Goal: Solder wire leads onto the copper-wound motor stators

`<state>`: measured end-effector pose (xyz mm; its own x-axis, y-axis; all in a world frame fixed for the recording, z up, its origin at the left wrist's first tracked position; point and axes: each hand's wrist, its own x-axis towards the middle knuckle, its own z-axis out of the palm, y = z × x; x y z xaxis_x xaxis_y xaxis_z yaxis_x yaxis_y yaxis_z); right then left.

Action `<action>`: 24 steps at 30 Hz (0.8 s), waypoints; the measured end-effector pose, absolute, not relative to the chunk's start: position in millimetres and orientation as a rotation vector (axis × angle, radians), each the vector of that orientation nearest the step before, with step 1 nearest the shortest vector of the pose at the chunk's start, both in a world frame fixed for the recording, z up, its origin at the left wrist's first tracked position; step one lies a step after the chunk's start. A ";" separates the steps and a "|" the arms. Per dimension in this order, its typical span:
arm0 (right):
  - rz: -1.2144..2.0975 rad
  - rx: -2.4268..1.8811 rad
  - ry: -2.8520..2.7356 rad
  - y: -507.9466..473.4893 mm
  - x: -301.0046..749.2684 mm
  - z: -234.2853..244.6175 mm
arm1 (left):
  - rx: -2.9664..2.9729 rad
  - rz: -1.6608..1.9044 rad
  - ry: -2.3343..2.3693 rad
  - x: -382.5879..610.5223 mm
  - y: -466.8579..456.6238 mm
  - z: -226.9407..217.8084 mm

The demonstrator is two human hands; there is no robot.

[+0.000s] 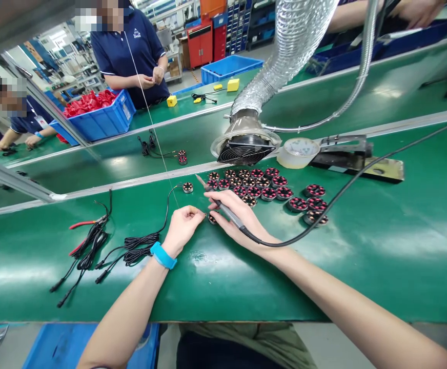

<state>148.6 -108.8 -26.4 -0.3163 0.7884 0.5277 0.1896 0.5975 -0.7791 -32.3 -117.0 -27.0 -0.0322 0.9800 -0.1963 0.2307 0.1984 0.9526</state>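
My right hand (237, 212) is closed round a soldering iron (229, 214), whose tip points up and left over the green bench. Its fingers also reach down beside a small round motor stator (212, 219), mostly hidden between my hands. My left hand (185, 225), below a blue wristband (163, 255), pinches something too small to make out right beside that stator. A thin pale strand (152, 120) runs down from above to behind this hand. Black cables (141, 247) lie coiled to its left, one leading up to another stator (187, 187).
Several stators (260, 184) sit grouped beyond my right hand. Above them hangs a fume duct (246, 138) with a fan grille. Tape (298, 152) and a metal-armed holder (358, 159) stand right. Red-handled pliers (83, 224) lie among cables left. People work across the bench.
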 end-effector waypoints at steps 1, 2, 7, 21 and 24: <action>0.765 -0.783 -1.826 -108.0 146.5 -28.7 | 1.221 0.942 1.470 -32.1 -117.5 -26.7; 0.773 -0.775 -1.824 -107.1 144.3 -31.5 | 1.224 0.940 1.470 -31.9 -117.9 -26.3; 0.756 -0.757 -1.814 -104.1 135.2 -41.8 | 1.258 0.930 1.480 -32.0 -119.5 -25.6; 0.679 -0.810 -1.797 -109.6 135.4 -45.3 | 1.211 0.792 1.425 -34.9 -120.6 -17.6; 0.646 -0.785 -1.818 -111.5 134.7 -45.1 | 1.182 0.808 1.434 -33.8 -120.8 -17.0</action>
